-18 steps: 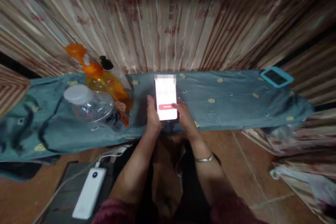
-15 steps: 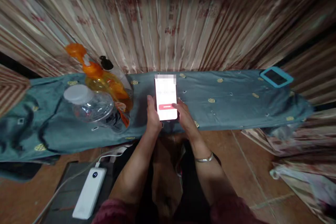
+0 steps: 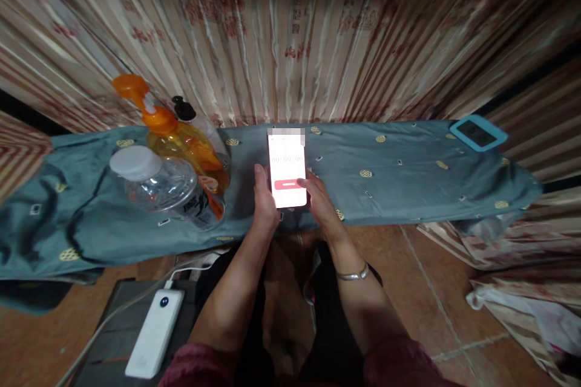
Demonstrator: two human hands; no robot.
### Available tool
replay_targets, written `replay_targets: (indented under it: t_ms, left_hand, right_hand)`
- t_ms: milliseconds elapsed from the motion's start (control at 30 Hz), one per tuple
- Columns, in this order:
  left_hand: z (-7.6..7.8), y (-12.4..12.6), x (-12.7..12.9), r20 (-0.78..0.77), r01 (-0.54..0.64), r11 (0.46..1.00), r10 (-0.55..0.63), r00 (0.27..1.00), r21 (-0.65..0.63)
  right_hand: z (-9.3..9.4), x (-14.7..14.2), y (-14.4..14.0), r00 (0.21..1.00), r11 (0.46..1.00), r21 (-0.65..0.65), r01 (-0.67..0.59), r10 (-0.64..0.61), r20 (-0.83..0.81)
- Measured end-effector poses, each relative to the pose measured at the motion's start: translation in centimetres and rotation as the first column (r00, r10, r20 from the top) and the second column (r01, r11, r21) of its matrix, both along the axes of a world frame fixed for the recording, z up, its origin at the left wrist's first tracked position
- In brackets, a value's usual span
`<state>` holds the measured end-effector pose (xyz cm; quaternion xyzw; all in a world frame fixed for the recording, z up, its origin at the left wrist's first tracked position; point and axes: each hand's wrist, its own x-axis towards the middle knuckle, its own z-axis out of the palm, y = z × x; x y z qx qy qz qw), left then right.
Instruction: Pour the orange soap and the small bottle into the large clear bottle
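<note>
A lit smartphone (image 3: 287,168) is held upright between my two hands, above the near half of the cloth-covered table. Its white screen shows a row of zeros and a red button low down. My left hand (image 3: 265,199) is closed around the phone's left edge, thumb along the side. Gripping the right edge is my right hand (image 3: 318,195), its thumb tip over the right end of the red button. The fingers behind the phone are hidden.
Left on the teal cloth (image 3: 399,187) stand a clear bottle with a white cap (image 3: 158,181), an orange pump bottle (image 3: 181,145) and a black-topped bottle (image 3: 202,127). A blue-framed device (image 3: 479,133) lies far right. A cabled white power bank (image 3: 155,332) rests lower left. Curtains (image 3: 290,36) hang behind.
</note>
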<state>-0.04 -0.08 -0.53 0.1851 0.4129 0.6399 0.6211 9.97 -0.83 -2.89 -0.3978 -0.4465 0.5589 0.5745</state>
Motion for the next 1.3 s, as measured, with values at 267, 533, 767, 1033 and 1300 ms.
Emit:
replay_targets:
  t_ms: [267, 533, 767, 1033, 1300]
  left_hand:
    - [0.3, -0.1, 0.1, 0.011, 0.01, 1.0, -0.01, 1.0, -0.007]
    - [0.6, -0.2, 0.2, 0.032, 0.022, 1.0, -0.021, 0.999, -0.011]
    - [-0.3, 0.3, 0.4, 0.008, 0.008, 1.0, -0.008, 1.0, 0.019]
    - [-0.4, 0.8, 0.7, 0.027, 0.009, 0.999, -0.011, 1.0, 0.048]
    - [-0.5, 0.9, 0.8, 0.011, 0.013, 0.999, -0.014, 1.0, 0.044]
  right_hand:
    - [0.0, 0.0, 0.0, 1.0, 1.0, 0.007, 0.0, 0.0, 0.007]
    - [-0.1, 0.2, 0.0, 1.0, 1.0, -0.006, -0.009, 0.009, 0.011]
    - [0.2, -0.2, 0.0, 0.995, 0.997, 0.026, 0.075, -0.076, 0.062]
    - [0.4, -0.5, -0.2, 0.94, 0.984, 0.09, 0.154, -0.174, 0.292]
    - [0.4, -0.3, -0.2, 0.925, 0.983, 0.126, 0.133, -0.169, 0.341]
